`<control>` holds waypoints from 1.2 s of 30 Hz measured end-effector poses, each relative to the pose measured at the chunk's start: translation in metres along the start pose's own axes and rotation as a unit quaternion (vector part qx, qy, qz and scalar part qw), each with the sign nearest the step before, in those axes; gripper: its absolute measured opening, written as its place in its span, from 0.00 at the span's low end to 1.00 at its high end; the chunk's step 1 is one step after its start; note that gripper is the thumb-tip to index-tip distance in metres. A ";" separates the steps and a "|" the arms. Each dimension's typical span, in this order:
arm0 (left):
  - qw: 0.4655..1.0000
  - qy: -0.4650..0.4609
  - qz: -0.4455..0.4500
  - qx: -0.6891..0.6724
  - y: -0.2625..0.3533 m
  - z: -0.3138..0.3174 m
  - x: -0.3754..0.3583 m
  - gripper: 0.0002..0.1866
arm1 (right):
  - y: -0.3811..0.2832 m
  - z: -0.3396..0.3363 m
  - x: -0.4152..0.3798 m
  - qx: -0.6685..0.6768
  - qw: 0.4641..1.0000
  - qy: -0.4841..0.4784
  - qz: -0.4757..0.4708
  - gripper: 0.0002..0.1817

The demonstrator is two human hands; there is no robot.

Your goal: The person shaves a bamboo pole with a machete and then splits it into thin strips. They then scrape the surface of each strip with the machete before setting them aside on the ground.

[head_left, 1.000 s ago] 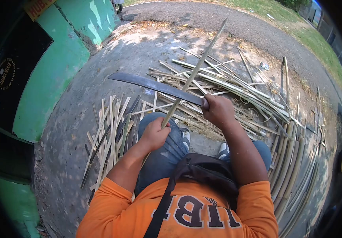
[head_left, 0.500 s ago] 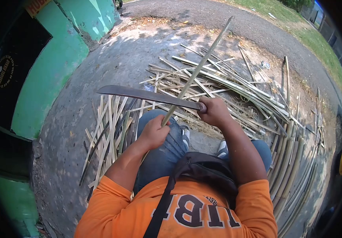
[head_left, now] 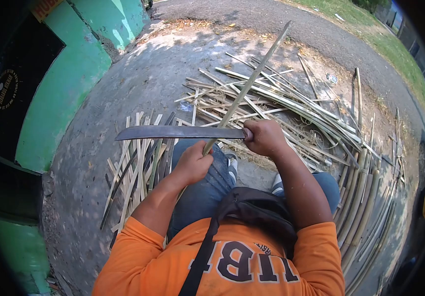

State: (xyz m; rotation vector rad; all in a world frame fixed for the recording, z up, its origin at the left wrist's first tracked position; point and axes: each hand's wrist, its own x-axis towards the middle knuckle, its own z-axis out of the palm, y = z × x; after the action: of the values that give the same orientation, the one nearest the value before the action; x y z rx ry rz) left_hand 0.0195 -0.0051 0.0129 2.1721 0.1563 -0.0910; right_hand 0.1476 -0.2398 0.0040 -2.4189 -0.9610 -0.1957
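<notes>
My left hand [head_left: 193,161] is closed around the lower part of a long bamboo strip [head_left: 248,85], which slants up and away to the right. In my right hand [head_left: 265,138] is the handle of a machete, its fingers wrapped round it. The machete's broad dark blade [head_left: 178,132] points left and lies across the strip just above my left hand. The strip's lower end runs down past my left forearm, partly hidden.
Split bamboo pieces [head_left: 276,98] lie piled on the concrete ahead. More strips [head_left: 136,172] are heaped at my left knee, and bamboo poles [head_left: 360,207] lie at the right. A green wall [head_left: 64,103] stands at the left.
The machete blade has tilted, its tip now lower and its flat side more visible. Both hands and the strip have hardly moved.
</notes>
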 end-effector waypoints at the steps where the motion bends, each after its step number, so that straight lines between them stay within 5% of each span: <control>1: 1.000 0.004 0.001 0.003 -0.001 0.001 0.002 0.11 | 0.001 0.001 0.002 0.007 1.000 0.006 -0.004 0.06; 36: 1.000 0.000 0.002 0.003 -0.002 -0.003 0.004 0.13 | -0.004 -0.015 -0.003 -0.081 0.994 0.062 -0.045 0.06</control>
State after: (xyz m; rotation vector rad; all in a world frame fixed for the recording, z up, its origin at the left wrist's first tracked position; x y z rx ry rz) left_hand 0.0233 -0.0012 0.0120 2.1776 0.1510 -0.0901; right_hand 0.1434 -0.2472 0.0177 -2.4754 -1.0341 -0.4673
